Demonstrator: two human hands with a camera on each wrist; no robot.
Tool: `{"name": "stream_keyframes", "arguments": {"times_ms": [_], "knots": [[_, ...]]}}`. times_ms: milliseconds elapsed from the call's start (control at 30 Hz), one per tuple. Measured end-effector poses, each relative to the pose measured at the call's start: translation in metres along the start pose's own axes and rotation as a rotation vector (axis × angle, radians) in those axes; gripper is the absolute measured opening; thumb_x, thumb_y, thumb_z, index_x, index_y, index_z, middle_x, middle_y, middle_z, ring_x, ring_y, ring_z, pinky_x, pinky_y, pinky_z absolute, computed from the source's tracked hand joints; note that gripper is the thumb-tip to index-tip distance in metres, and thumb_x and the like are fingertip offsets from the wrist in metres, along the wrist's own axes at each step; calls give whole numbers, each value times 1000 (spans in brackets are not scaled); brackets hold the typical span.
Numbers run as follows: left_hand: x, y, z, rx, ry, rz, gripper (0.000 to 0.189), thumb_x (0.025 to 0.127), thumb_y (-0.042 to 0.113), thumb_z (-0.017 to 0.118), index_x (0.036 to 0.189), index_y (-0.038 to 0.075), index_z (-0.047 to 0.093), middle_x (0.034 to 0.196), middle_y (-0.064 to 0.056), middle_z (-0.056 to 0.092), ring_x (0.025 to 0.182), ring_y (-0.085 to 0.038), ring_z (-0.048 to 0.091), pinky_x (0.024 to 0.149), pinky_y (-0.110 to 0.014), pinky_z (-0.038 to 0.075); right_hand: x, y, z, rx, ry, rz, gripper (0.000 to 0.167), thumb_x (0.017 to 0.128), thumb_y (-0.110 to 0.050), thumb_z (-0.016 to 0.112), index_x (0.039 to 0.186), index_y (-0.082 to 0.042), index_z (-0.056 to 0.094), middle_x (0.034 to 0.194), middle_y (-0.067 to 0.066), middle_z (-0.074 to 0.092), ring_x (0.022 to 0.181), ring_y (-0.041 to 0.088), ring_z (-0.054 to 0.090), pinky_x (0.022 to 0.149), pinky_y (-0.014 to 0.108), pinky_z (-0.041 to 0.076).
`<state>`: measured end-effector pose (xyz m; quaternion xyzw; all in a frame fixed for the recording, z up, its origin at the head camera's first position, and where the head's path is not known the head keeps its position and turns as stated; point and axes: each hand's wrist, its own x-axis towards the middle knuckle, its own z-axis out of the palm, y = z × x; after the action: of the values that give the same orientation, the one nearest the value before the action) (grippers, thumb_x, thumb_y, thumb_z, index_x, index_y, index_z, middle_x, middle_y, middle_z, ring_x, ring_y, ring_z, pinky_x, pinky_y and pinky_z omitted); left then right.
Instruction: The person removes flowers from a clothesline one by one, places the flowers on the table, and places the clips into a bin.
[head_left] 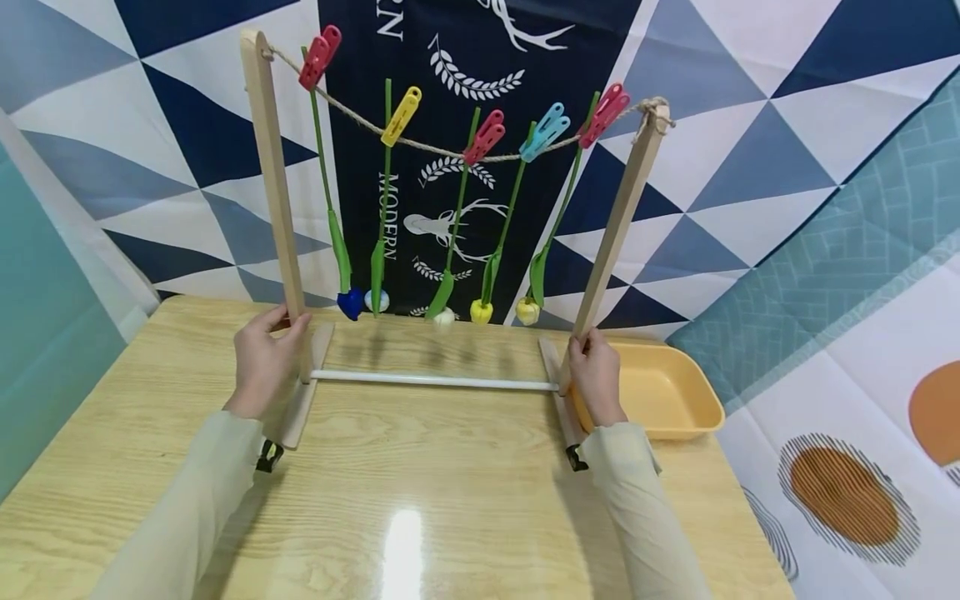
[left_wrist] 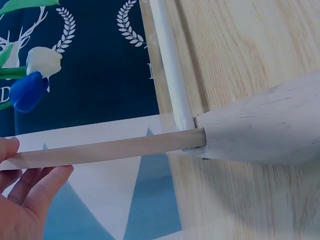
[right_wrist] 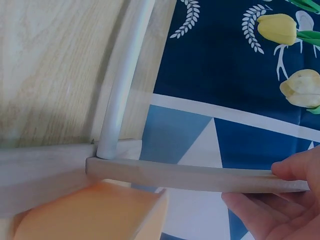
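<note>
The rack point(head_left: 435, 380) stands on the counter point(head_left: 337, 533), with 5 flowers point(head_left: 349, 304) hanging heads down between its posts from 5 pegs point(head_left: 402, 115) on the sagging cord point(head_left: 360, 121). The step in hand looks like steadying or shifting the rack, which would call for even work from each side. At the left, it would be best to hold the left post point(head_left: 273, 183) low, near the left foot point(head_left: 300, 421), so the joint is not wrenched. In the middle, the rod point(left_wrist: 172, 70) should be kept square to the posts and jolts avoided, as they could set the flowers swinging or loosen a peg. At the right, mind the bin point(head_left: 678, 392) just beside the right post point(head_left: 622, 208); the right foot point(right_wrist: 45, 175) could catch it.

The left hand point(head_left: 266, 358) has its fingers parted only by the post's thickness, thumb on 1 side and fingertips on the other, grasping the left post in its lower part. The right hand point(head_left: 597, 375) grasps the right post low down in much the same way, its fingers parted just enough to pinch the wood, with the bin behind it in the head view
</note>
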<state>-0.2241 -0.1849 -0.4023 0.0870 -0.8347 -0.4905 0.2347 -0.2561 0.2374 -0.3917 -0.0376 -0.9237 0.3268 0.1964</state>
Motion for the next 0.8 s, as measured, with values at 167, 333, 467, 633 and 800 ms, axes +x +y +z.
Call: {"name": "stream_keyframes", "arguments": {"times_ms": [167,333,467,633,800], "knots": [[-2,-1,-5,35,27,49,28,89,22,63,107,2,69,100,-17,67,82,8,53,62,1,38,-4,-2,-2,15,-7,-23,19,92,-10,51,98,6,60,91,26,67,78,36,65,67,47,55],[-6,-3,-8,37,14,92,29,89,23,63,107,1,69,98,-17,67,78,19,45,63,3,38,-8,0,-4,1,-1,-21,20,92,-10,53,101,6,60,92,26,67,80,36,65,69,47,55],[-8,-3,-12,38,19,110,29,89,23,63,108,1,69,97,-18,67,77,22,44,63,3,38,-9,-2,-5,2,1,-30,21,92,-10,53,103,6,59,95,26,68,84,37,66,71,47,55],[-10,-2,-12,53,30,106,28,89,21,64,108,1,69,97,-18,68,77,21,45,64,3,37,-11,-3,-6,16,-1,-27,21,92,-10,53,105,6,59,96,26,67,85,37,66,71,48,56],[-13,0,-10,57,4,16,30,90,25,62,110,3,67,103,-14,69,86,1,56,66,1,39,-14,-1,-7,41,-32,4,23,94,-13,52,109,5,57,99,26,67,89,36,66,73,47,56]]}}
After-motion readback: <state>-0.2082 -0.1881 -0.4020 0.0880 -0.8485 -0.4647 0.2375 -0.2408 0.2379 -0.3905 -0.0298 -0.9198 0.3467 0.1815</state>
